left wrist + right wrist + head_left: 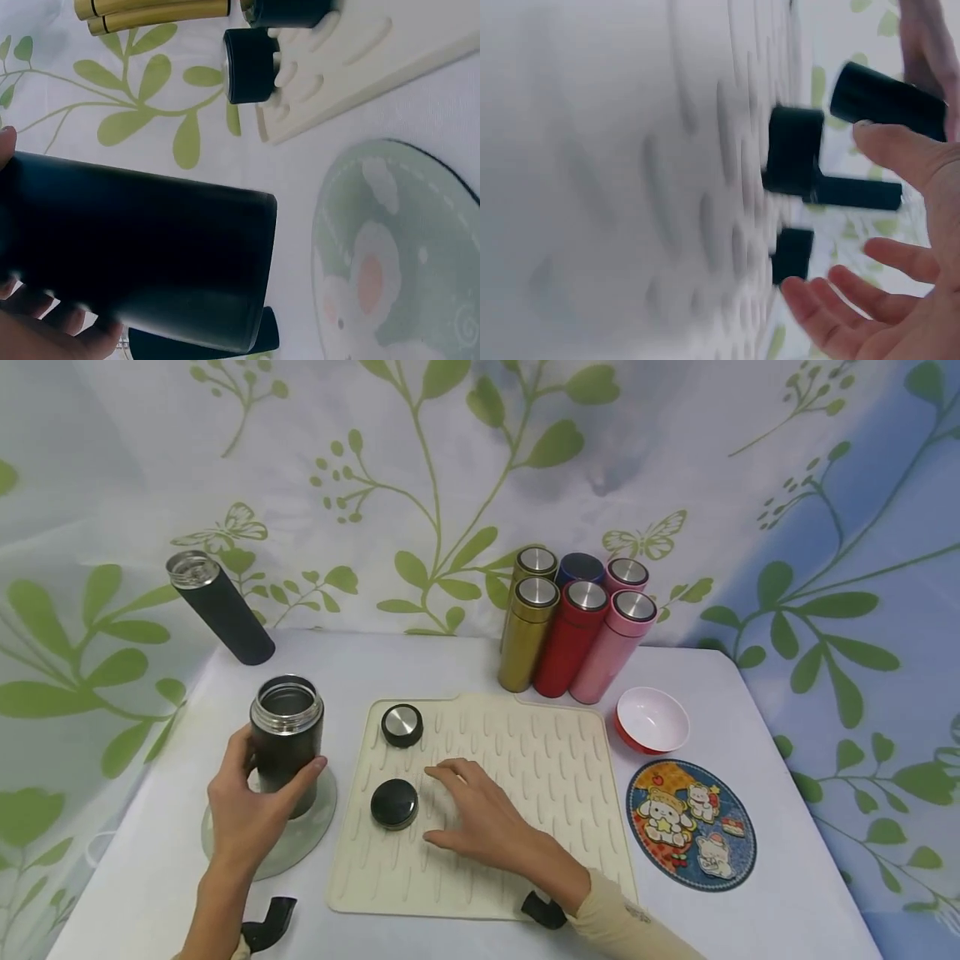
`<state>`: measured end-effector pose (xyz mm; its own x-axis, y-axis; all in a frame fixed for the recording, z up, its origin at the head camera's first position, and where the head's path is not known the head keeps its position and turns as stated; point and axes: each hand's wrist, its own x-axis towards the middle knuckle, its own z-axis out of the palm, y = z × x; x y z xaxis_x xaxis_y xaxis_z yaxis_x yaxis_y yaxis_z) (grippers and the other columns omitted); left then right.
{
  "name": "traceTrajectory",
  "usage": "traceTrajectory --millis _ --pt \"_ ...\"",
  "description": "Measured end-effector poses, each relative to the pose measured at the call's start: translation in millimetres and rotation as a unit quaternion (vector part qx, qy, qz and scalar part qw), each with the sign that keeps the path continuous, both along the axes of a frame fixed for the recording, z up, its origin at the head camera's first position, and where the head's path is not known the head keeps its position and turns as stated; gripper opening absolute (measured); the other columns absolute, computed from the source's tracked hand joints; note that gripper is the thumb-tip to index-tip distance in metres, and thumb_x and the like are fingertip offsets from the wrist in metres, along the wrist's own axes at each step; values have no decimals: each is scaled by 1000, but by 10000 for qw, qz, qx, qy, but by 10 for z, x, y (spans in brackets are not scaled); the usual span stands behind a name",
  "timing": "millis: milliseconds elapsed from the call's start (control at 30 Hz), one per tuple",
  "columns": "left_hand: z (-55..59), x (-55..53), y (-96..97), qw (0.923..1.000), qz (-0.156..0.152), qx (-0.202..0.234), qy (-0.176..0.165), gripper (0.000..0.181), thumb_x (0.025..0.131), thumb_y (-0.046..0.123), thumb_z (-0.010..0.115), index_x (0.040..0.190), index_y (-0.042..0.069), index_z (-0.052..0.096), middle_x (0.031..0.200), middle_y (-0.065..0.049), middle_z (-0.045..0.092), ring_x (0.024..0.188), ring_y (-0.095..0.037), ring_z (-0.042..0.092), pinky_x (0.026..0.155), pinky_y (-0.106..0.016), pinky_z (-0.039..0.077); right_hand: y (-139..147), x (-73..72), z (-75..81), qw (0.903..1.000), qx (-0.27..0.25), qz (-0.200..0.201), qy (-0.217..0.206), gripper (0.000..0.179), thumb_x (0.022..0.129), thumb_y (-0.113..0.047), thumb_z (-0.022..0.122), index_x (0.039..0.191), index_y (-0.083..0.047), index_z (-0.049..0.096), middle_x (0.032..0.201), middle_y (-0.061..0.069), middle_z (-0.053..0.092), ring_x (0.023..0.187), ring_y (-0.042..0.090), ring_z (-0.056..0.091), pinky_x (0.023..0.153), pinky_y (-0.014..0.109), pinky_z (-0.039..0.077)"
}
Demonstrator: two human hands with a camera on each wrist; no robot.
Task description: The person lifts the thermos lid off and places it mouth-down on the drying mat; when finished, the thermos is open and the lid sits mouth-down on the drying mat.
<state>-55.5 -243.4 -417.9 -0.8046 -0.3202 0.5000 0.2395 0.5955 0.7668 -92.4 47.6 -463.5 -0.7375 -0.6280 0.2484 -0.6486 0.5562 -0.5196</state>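
My left hand (247,810) grips a wide black thermos (285,756) without a lid, its steel mouth facing up. In the left wrist view the base of this thermos (165,247) hangs above the round green mat (375,247), a gap showing between. My right hand (487,818) hovers over the cream drying mat (525,777), fingers and thumb spread and holding nothing. Just left of those fingertips lies a black lid (393,803). A smaller lid (402,725) with a silver top sits farther back on the same mat.
A slim black thermos (221,610), also lidless, stands at the back left. Several gold, red, pink and blue thermoses (577,635) are grouped at the back. To the right are a red-and-white bowl (652,722) and a round cartoon mat (690,827).
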Motion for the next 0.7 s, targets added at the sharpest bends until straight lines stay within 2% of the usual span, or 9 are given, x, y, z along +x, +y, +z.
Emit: traceTrajectory --millis 100,300,367,500,600,700 --pt "7 10 -56 9998 162 -57 -82 82 65 -1 91 137 6 55 120 12 60 109 0 55 93 -16 40 288 69 29 9996 -112 -264 -22 65 77 -32 87 133 -11 60 127 0 56 118 17 53 93 37 50" --pt "66 -26 -200 9980 548 -286 -161 82 66 2 91 139 5 52 121 3 62 105 3 52 87 -17 37 861 296 31 9929 -31 -1176 -156 48 77 -29 88 118 -12 70 117 -6 61 111 10 56 92 36 51" --pt "87 -59 -274 9974 623 -342 -140 82 67 3 91 138 4 51 120 7 61 103 4 51 83 -17 36 1027 385 8 9884 196 -1503 -118 48 75 -28 89 116 -13 71 115 -7 61 109 11 56 91 36 52" --pt "123 -161 -482 9961 741 -467 -142 82 66 4 92 138 6 54 118 22 54 103 6 49 78 -17 36 1298 561 -59 9765 764 -2017 -15 46 73 -29 89 113 -13 72 113 -5 61 106 15 57 88 38 53" --pt "143 -245 -650 9942 922 -530 -149 82 65 3 92 139 9 57 119 25 52 105 7 48 78 -14 37 1435 666 -106 9694 960 -2259 -16 45 72 -28 90 110 -13 73 110 -2 62 104 18 59 86 40 53" --pt "156 -296 -793 9918 1175 -465 -200 80 66 2 92 138 13 58 117 26 51 105 6 49 78 -12 39 1517 747 -148 9666 1022 -2349 -38 43 71 -28 90 107 -13 73 108 -1 62 102 19 59 86 41 52"
